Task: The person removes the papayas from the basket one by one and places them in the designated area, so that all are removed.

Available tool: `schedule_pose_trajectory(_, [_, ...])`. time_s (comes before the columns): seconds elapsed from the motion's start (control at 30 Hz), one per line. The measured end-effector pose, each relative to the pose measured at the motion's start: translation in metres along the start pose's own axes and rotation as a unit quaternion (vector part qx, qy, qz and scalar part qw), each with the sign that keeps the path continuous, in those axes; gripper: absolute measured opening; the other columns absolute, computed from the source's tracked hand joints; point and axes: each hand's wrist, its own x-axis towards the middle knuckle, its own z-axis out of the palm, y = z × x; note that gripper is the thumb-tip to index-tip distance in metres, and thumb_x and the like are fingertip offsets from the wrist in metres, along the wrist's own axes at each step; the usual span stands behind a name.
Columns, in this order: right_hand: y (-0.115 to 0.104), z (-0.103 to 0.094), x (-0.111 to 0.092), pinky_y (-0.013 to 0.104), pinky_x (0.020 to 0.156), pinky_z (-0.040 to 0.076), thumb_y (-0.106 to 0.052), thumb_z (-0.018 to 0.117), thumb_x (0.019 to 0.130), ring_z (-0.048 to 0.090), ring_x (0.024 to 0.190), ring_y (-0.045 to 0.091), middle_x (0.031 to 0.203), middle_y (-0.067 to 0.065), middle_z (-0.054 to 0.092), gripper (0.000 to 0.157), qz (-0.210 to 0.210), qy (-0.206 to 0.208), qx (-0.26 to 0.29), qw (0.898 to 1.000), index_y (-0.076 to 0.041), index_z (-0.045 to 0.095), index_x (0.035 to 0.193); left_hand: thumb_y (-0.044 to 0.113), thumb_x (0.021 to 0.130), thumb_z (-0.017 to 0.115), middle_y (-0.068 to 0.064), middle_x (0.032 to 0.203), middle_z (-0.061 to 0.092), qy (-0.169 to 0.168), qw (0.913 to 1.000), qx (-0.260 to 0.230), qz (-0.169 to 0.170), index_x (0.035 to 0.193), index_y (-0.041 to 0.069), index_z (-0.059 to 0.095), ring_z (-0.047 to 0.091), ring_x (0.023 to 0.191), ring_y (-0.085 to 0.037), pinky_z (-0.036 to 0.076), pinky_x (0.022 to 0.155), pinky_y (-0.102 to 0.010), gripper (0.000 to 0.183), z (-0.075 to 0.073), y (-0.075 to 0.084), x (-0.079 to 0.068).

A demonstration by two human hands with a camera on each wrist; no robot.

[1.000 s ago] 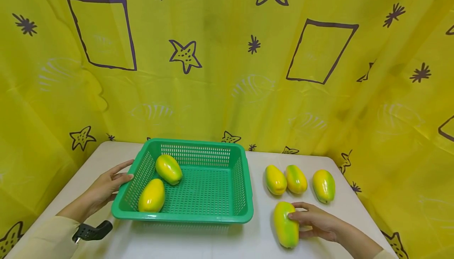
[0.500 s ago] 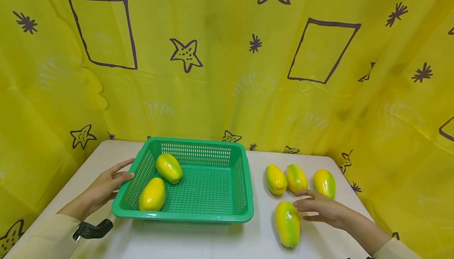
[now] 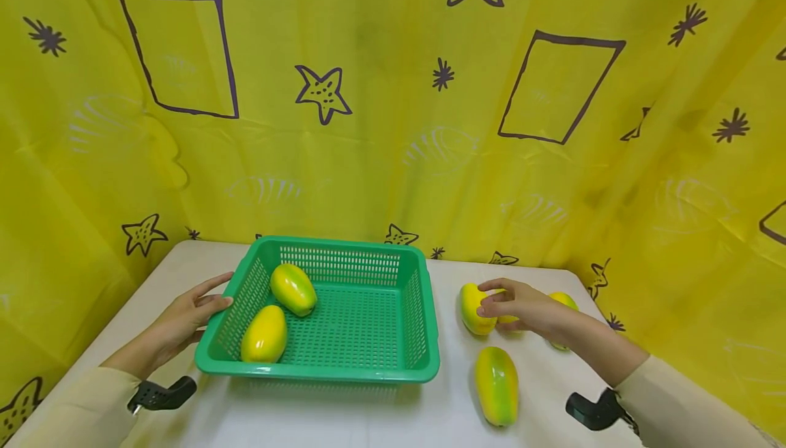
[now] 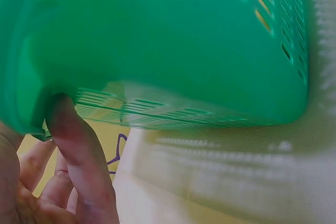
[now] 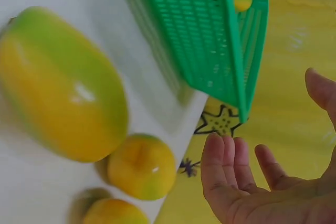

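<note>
A green plastic basket (image 3: 344, 374) stands on the table with two yellow-green papayas (image 3: 264, 334) inside, toward its left. My left hand (image 3: 181, 322) grips the basket's left rim; in the left wrist view a finger (image 4: 79, 150) tucks under that rim. My right hand (image 3: 522, 308) hovers over the papayas right of the basket, its fingers relaxed and holding nothing. Its fingertips are nearest the left papaya (image 3: 473, 308) of the back row; it partly hides two others. Closer to me lies another papaya (image 3: 497, 386). The right wrist view shows the hand (image 5: 268, 198) apart from the fruit.
A white table (image 3: 344, 421) carries everything. Behind it and at both sides hangs a yellow curtain (image 3: 368, 161) with dark starfish and frame drawings. Each wrist wears a black strap (image 3: 162, 395).
My right hand has let go of the front papaya and moved away from me and slightly left, over the back row. The left hand and basket stay put.
</note>
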Motion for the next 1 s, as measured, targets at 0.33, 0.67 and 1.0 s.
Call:
schedule_pose_trajectory(0.33, [-0.048, 0.022, 0.024, 0.047, 0.097, 0.052, -0.03, 0.073, 0.089, 0.061, 0.113, 0.024, 0.137, 0.021, 0.05, 0.07, -0.03, -0.015, -0.025, 0.999, -0.004, 0.04, 0.145, 0.031, 0.101, 0.057, -0.023, 0.131, 0.056, 0.005, 1.0, 0.003, 0.008, 0.159, 0.009, 0.01, 0.067, 0.098, -0.017, 0.059, 0.081, -0.039, 0.078, 0.0, 0.0, 0.0])
schedule_pose_trajectory(0.67, [-0.089, 0.038, 0.048, 0.049, 0.101, 0.049, -0.022, 0.07, 0.09, 0.056, 0.12, 0.034, 0.136, 0.023, 0.047, 0.07, -0.072, -0.052, -0.018, 0.996, -0.003, 0.035, 0.147, 0.031, 0.101, 0.057, -0.025, 0.132, 0.055, 0.006, 0.9998, 0.017, 0.003, 0.159, 0.009, 0.01, 0.067, 0.099, -0.019, 0.059, 0.081, -0.038, 0.077, 0.0, 0.001, 0.0])
schedule_pose_trajectory(1.0, [-0.123, 0.068, 0.078, 0.046, 0.1, 0.05, -0.021, 0.072, 0.089, 0.058, 0.119, 0.027, 0.137, 0.015, 0.049, 0.067, -0.09, -0.057, -0.019, 0.994, -0.011, 0.041, 0.146, 0.03, 0.1, 0.058, -0.021, 0.126, 0.058, 0.009, 0.9996, 0.024, 0.011, 0.158, 0.009, 0.012, 0.067, 0.096, -0.016, 0.059, 0.08, -0.037, 0.077, 0.001, 0.002, 0.0])
